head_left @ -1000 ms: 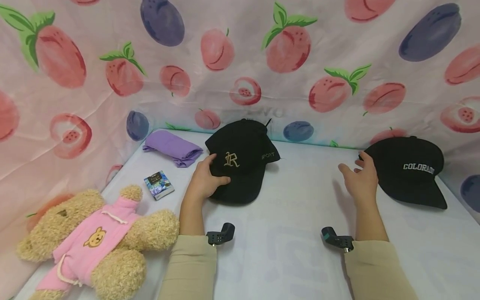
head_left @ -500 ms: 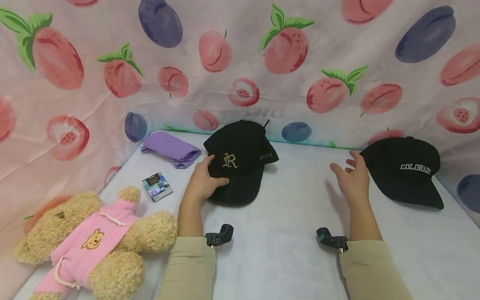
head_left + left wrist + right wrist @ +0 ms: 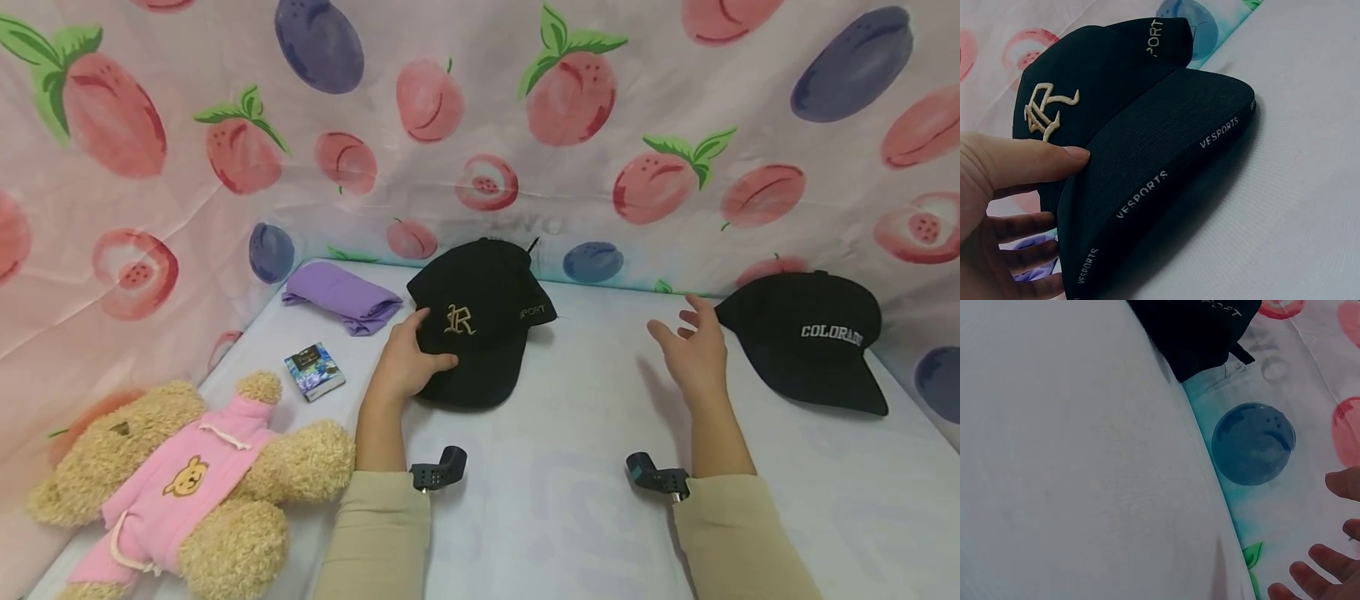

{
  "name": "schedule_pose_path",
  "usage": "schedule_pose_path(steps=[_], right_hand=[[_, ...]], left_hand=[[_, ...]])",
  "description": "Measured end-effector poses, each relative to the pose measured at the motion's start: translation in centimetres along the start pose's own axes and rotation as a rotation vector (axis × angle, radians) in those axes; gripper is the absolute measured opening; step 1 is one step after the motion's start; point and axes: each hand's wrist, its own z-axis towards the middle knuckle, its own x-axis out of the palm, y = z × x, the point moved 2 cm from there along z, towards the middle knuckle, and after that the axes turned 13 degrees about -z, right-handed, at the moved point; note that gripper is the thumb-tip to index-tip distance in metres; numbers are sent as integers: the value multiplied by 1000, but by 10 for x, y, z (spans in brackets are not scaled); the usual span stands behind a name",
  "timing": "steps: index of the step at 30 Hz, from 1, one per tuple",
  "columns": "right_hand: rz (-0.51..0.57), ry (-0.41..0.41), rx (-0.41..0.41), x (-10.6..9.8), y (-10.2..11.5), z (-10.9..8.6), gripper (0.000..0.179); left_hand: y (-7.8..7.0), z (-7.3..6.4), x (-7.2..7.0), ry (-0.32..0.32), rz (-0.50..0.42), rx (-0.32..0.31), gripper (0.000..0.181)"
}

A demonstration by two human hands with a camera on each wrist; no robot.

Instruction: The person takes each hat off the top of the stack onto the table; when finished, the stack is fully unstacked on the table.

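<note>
A black baseball cap (image 3: 480, 325) with a gold letter R on its front stands at the back middle, "SPORT" stitched on its side. My left hand (image 3: 405, 357) grips its left edge. In the left wrist view the thumb (image 3: 1054, 164) lies over the cap where crown and brim (image 3: 1166, 137) meet, and the other fingers reach the side below. A second black cap (image 3: 810, 342), lettered COLORADO, sits at the right. Just left of that cap, my right hand (image 3: 693, 354) hovers with fingers spread and holds nothing; only its fingertips (image 3: 1304, 572) show in the right wrist view.
A teddy bear (image 3: 195, 492) in a pink hoodie lies at the left. Behind it are a small blue patterned box (image 3: 315, 372) and a folded purple cloth (image 3: 343, 296). A fruit-print curtain (image 3: 420, 192) borders the white table (image 3: 562, 500) at the back and left.
My right hand has drifted left, away from the COLORADO cap. The left hand keeps its grip on the cap with the gold R, which has stayed in place.
</note>
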Motion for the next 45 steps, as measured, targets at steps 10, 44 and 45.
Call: schedule_pose_path(steps=[10, 44, 45], right_hand=[[-2, 12, -37, 4, 9, -3, 78], [0, 80, -215, 28, 38, -22, 78], [0, 86, -219, 30, 39, -22, 78]], left_hand=[[1, 1, 0, 5, 2, 6, 90], [2, 1, 0, 5, 5, 1, 89], [2, 1, 0, 4, 5, 1, 89]])
